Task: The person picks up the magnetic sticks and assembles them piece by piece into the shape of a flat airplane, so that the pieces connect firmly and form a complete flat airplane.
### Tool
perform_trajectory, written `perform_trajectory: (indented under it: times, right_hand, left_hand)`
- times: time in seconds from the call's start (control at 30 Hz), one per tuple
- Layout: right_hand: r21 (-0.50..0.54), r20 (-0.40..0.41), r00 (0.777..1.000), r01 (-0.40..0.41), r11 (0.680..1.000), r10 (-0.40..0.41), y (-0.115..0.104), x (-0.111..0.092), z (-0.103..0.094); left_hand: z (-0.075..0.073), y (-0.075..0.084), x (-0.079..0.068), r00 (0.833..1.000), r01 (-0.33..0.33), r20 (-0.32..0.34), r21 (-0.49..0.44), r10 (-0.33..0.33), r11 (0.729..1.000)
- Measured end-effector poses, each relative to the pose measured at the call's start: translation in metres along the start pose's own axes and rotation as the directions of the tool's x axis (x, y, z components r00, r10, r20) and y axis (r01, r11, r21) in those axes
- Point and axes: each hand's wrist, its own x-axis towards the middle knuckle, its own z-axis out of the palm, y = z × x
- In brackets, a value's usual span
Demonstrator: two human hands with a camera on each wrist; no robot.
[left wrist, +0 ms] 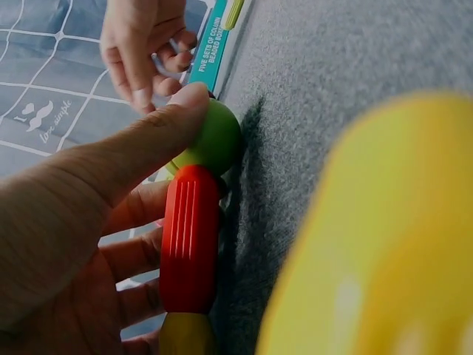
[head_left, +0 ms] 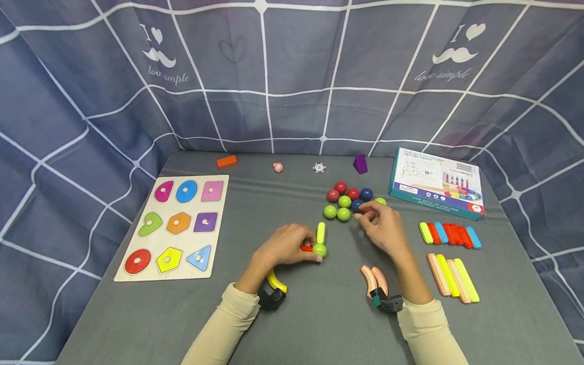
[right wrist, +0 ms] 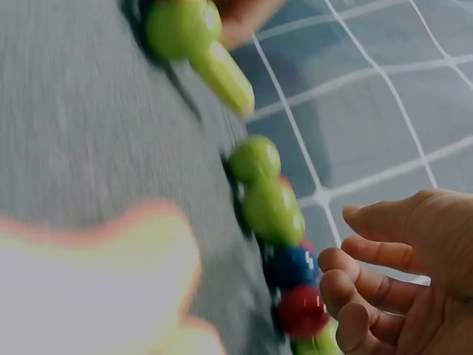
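Note:
My left hand (head_left: 286, 244) pinches a green ball (head_left: 320, 250), with the thumb pressed on it in the left wrist view. A red stick (left wrist: 191, 244) joins the ball, and a yellow-green stick (head_left: 321, 232) sticks out from its far side. Beyond the red stick, a darker yellow piece (left wrist: 186, 334) shows at the bottom of the left wrist view. Over the near right side of a cluster of balls hovers my right hand (head_left: 385, 228), fingers loosely bent and holding nothing. Close to it are a blue ball (right wrist: 291, 266), a red ball (right wrist: 303, 310) and green balls (right wrist: 272, 212).
Yellow curved piece (head_left: 276, 282) lies by the left wrist, pink curved pieces (head_left: 375, 280) by the right. At right are short sticks (head_left: 450, 235), long sticks (head_left: 452, 278) and a box (head_left: 435, 182). A shape puzzle board (head_left: 171, 228) lies left; small items, including a purple block (head_left: 360, 163), line the back.

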Motion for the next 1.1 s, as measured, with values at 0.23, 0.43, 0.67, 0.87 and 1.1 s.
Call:
perform_trajectory:
  times: [0.23, 0.43, 0.67, 0.87, 1.1]
  right_hand:
    - [-0.075, 0.017, 0.999, -0.030, 0.997, 0.031, 0.016, 0.000, -0.011]
    - [-0.139, 0.181, 0.983, 0.017, 0.990, 0.009, 0.004, 0.001, -0.002]
    - [-0.261, 0.290, 0.957, 0.063, 0.963, 0.016, -0.008, 0.004, 0.014]
    - [-0.260, 0.301, 0.954, 0.082, 0.962, 0.000, -0.011, 0.006, 0.019]
    - [-0.055, 0.259, 0.962, 0.105, 0.993, -0.088, -0.024, 0.012, 0.023]
  left_hand:
    - [-0.001, 0.000, -0.002, 1.000, 0.009, 0.002, -0.012, -0.009, 1.000]
    - [0.000, -0.001, -0.002, 1.000, 0.015, 0.009, -0.013, -0.015, 1.000]
    - [0.000, 0.000, 0.001, 1.000, 0.002, 0.012, -0.019, -0.002, 1.000]
    - [0.000, 0.002, 0.001, 1.000, -0.005, 0.012, -0.020, 0.006, 1.000]
    - [0.000, 0.001, 0.000, 1.000, -0.009, -0.004, -0.009, 0.008, 1.000]
